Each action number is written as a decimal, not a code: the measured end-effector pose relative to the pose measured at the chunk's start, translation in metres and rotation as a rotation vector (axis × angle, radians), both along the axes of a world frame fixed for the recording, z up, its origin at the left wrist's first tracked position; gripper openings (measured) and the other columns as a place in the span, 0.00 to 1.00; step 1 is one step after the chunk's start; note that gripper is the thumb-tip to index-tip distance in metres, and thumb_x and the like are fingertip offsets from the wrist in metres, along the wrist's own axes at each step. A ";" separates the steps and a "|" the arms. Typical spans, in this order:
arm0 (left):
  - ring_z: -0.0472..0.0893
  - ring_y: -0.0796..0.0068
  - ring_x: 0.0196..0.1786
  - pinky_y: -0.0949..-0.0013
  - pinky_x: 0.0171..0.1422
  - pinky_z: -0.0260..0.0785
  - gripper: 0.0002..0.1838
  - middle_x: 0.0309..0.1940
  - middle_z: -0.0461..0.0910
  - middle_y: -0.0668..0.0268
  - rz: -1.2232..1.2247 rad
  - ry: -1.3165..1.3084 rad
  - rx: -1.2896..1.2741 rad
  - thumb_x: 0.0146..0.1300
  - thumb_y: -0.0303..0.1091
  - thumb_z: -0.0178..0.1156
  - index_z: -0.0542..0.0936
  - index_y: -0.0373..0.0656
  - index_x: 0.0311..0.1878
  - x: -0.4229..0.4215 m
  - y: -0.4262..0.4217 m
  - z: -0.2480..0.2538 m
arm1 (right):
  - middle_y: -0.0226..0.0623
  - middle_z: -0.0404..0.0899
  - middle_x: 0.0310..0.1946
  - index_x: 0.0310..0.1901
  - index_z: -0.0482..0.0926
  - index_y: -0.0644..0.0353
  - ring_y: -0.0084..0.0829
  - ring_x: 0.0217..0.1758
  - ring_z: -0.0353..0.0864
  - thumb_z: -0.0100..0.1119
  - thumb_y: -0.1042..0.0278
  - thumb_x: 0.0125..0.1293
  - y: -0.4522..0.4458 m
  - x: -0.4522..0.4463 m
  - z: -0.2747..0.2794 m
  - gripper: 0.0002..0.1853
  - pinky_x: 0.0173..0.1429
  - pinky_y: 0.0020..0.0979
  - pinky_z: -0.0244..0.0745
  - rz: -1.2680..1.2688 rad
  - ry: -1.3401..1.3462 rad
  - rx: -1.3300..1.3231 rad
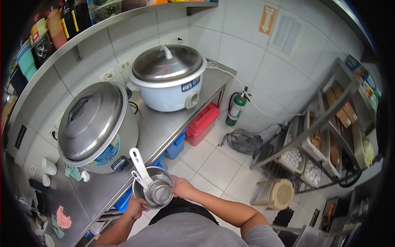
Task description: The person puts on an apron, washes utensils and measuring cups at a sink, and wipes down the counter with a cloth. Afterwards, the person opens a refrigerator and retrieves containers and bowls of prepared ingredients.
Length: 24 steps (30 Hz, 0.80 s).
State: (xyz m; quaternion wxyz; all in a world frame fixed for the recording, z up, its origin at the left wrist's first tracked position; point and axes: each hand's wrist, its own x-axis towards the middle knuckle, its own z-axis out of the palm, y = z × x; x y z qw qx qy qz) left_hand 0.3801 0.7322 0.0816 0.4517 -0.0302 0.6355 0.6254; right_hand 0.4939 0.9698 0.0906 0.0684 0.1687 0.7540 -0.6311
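In front of my body I hold a metal bowl by its rim with both hands. My left hand is closed on its near left side, thumb over the edge. At the right side, my right hand grips the rim. Metal measuring cups with white handles lie nested inside, their handles sticking out toward the counter. The nearest thing beyond the bowl is a large grey rice cooker with a metal lid. Farther along stands a white rice cooker, its lid also on.
The steel counter runs along my left, with cloths on it. Under it sit a red bin and blue bins. A fire extinguisher, a bag, a beige stool and a rack with egg trays stand rightward.
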 end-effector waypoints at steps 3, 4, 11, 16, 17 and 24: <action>0.80 0.62 0.20 0.69 0.13 0.72 0.35 0.35 0.79 0.53 0.046 0.002 0.035 0.46 0.15 0.50 0.62 0.45 0.63 -0.023 0.057 -0.008 | 0.49 0.79 0.22 0.57 0.68 0.71 0.38 0.22 0.81 0.58 0.73 0.51 0.052 -0.019 0.008 0.29 0.31 0.36 0.76 -0.080 0.049 0.107; 0.80 0.62 0.20 0.69 0.13 0.72 0.35 0.35 0.79 0.53 0.050 0.005 0.055 0.46 0.15 0.50 0.62 0.45 0.63 -0.032 0.074 -0.009 | 0.51 0.80 0.26 0.59 0.68 0.70 0.41 0.27 0.82 0.58 0.72 0.51 0.069 -0.029 0.011 0.30 0.35 0.37 0.76 -0.076 0.042 0.140; 0.79 0.62 0.17 0.69 0.10 0.68 0.39 0.34 0.78 0.51 0.171 0.101 0.096 0.43 0.15 0.48 0.60 0.46 0.65 -0.116 0.180 -0.017 | 0.37 0.77 0.21 0.66 0.63 0.63 0.26 0.21 0.77 0.60 0.73 0.55 0.185 -0.141 -0.005 0.34 0.27 0.30 0.73 -0.021 0.227 0.230; 0.78 0.60 0.17 0.70 0.08 0.66 0.41 0.34 0.78 0.51 0.329 0.083 0.045 0.43 0.15 0.44 0.58 0.49 0.67 -0.160 0.228 -0.028 | 0.31 0.76 0.29 0.68 0.63 0.59 0.20 0.28 0.76 0.58 0.73 0.62 0.269 -0.176 -0.021 0.31 0.33 0.24 0.74 0.242 0.043 -0.164; 0.78 0.60 0.18 0.70 0.07 0.65 0.43 0.38 0.77 0.51 0.361 0.075 0.037 0.42 0.15 0.44 0.57 0.50 0.68 -0.165 0.237 -0.027 | 0.32 0.78 0.35 0.67 0.66 0.56 0.20 0.31 0.76 0.59 0.71 0.63 0.293 -0.171 -0.018 0.29 0.37 0.23 0.75 0.227 -0.073 -0.176; 0.75 0.66 0.14 0.72 0.09 0.67 0.29 0.32 0.76 0.58 0.654 0.079 -0.035 0.49 0.18 0.45 0.62 0.50 0.57 -0.178 0.270 -0.042 | 0.34 0.82 0.35 0.61 0.73 0.58 0.26 0.31 0.80 0.58 0.68 0.60 0.481 -0.121 -0.120 0.25 0.37 0.30 0.79 -0.280 -0.523 -0.313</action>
